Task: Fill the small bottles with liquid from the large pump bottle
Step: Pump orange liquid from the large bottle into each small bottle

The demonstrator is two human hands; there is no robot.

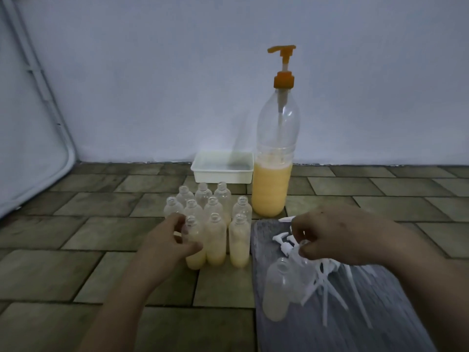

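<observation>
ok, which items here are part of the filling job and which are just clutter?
Job:
large pump bottle
filled small bottles
empty small bottles
small bottle on the grey mat
white pump tops
left hand
right hand

Lying about:
white tray
grey mat

Hidden, cropped and blurred parts

The left hand (169, 240) covers part of 1 filled small bottle (195, 246); the right hand (337, 237) hides some white pump caps (286, 243), whose pile blurs. Both forearms leave the bottom edge.
</observation>
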